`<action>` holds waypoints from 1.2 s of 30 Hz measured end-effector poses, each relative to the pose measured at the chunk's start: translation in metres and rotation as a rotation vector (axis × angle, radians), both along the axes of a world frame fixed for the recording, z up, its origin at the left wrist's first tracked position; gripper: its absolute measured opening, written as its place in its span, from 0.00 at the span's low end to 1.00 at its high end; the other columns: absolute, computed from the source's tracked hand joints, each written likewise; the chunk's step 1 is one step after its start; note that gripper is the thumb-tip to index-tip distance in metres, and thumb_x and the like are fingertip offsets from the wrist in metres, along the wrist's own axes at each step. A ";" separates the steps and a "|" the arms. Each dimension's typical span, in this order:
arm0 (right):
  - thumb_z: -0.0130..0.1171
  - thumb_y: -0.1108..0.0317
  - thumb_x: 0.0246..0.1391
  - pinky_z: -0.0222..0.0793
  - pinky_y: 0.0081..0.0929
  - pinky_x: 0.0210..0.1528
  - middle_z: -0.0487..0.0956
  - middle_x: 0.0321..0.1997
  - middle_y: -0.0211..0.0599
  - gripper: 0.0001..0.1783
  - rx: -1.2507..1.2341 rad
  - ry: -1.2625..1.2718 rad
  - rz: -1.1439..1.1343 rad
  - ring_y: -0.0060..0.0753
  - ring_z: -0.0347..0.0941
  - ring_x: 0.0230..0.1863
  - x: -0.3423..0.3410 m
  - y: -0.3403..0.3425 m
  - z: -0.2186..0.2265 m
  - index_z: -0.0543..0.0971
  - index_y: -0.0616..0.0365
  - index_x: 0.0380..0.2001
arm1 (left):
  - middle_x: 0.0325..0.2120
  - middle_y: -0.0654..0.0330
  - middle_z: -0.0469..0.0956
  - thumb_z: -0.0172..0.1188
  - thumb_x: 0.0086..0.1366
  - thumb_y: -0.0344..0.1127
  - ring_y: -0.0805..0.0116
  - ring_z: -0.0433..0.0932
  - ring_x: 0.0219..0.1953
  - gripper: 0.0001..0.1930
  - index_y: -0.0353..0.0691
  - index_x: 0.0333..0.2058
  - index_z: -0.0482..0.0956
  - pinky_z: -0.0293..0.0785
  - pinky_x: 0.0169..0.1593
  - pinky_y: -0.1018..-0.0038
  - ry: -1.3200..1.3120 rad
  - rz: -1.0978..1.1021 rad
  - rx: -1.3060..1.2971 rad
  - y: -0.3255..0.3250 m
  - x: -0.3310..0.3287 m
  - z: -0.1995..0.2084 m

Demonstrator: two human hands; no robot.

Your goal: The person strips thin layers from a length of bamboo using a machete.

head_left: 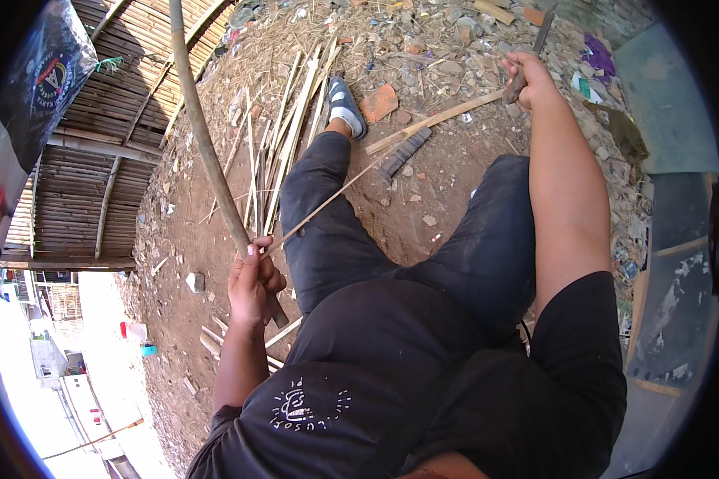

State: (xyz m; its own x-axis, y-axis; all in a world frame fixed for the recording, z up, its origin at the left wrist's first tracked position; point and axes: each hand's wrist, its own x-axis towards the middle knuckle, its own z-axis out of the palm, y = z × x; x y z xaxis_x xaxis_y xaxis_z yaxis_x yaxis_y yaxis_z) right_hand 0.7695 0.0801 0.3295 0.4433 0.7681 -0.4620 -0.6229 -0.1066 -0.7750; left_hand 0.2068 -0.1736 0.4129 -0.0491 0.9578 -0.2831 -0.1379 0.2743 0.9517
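Here's the left hand (pixel 252 283), low on the left side, fingers curled around a long curved pole (pixel 206 148), whose lower end pokes out beneath the fist. That same hand pinches a thin strip (pixel 324 203) by the thumb, and the strip runs up across the dark-trousered left thigh (pixel 319 180) toward a wider pale slat (pixel 447 116) stretched over the dirt ground (pixel 216 319).

Over to the right hand (pixel 527 80), well out on a straight arm: it's closed around the handle (pixel 514 86) of a long knife, the dark blade (pixel 545 33) pointing up and away. The slat's far end comes right up to that fist; whether the fingers also grip it is hard to tell from here.

Just below the slat lies a dark ridged block (pixel 405 154), between the spread legs. Next along, an orange brick shard (pixel 378 104) sits just beside the left shoe (pixel 346 108), and left of that there's a loose heap of pale split strips (pixel 291 148). Further left stands a slatted bamboo panel (pixel 136 80), and a purple cloth (pixel 597 56) lies among the rubble at upper right.
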 end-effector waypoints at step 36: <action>0.73 0.48 0.54 0.61 0.19 0.27 0.70 0.22 0.21 0.24 0.144 -0.994 0.248 0.14 0.66 0.23 -0.057 -0.030 0.063 0.81 0.57 0.40 | 0.20 0.73 0.58 0.42 0.80 0.56 0.82 0.53 0.18 0.26 0.35 0.45 0.74 0.51 0.22 0.78 0.444 -0.040 0.238 0.258 0.060 0.036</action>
